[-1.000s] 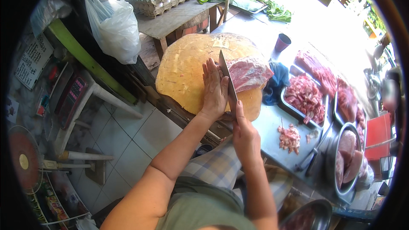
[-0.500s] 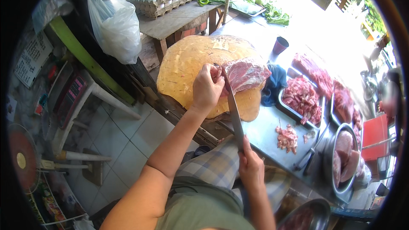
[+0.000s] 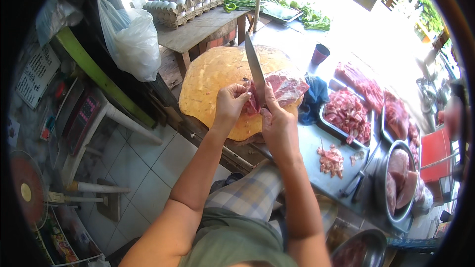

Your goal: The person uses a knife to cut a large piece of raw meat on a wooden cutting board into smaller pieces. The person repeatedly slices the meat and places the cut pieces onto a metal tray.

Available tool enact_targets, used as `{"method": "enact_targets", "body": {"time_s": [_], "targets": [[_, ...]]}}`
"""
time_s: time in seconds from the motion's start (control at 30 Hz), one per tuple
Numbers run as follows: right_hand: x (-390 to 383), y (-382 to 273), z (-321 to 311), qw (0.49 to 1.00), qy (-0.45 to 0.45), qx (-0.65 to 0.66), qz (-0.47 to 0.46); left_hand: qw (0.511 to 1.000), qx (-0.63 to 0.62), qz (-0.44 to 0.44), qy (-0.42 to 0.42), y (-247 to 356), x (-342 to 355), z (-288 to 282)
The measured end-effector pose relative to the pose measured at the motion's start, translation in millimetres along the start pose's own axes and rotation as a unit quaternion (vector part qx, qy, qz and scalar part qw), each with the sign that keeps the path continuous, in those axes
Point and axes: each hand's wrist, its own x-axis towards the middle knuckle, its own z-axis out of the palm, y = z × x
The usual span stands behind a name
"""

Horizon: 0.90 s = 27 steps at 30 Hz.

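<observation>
Pale floor tiles (image 3: 148, 188) lie to the left of a smooth steel tabletop (image 3: 310, 141), with one rough plank table (image 3: 185, 39) beyond. One chopping block (image 3: 208, 79), a thick irregular round of yellowed wood, sits before the person and bears one chunk of raw meat (image 3: 288, 88), pink and veined with white membrane, at its right side. From the chunk's left edge comes one dark red meat flap (image 3: 252, 105). The left hand (image 3: 229, 108) has thumb and fingers together, pinching this flap. The right hand (image 3: 280, 131) has its fingers wrapped around the handle of one kitchen knife (image 3: 255, 64), whose long flat steel blade points away over the block, between flap and chunk; whether its edge touches the meat cannot be told.

On the right are one rectangular metal tray (image 3: 335, 84) heaped with moist meat strips, too many to count, one long meat slab (image 3: 360, 86), one loose pile of pale scraps (image 3: 330, 160), and one round steel bowl (image 3: 397, 218) with at least three large, smooth pink pieces. One crumpled blue cloth (image 3: 313, 95) touches the block; one tapered purple cup (image 3: 320, 54) stands near. Farther off are white eggs (image 3: 170, 6) in moulded cardboard, and one translucent plastic bag (image 3: 136, 44) hangs bulging.
</observation>
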Motion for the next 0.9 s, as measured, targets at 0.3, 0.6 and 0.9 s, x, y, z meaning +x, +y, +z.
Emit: {"method": "enact_targets", "body": {"time_s": [0.3,0.6,0.9], "targets": [[-20.8,28.5,30.5,0.987,0.013,-0.152,-0.043,0.991,0.112,0.057,0.050,-3.6,-3.3,8.8],[-62.8,46.4,31.8,0.985,0.005,-0.168,-0.036,0.991,0.086,0.058,0.081,0.2,-8.2,16.2],[-112.2,40.3,10.4,0.977,-0.053,-0.207,0.011,0.979,0.142,0.098,0.108,-2.5,-7.6,18.4]]}}
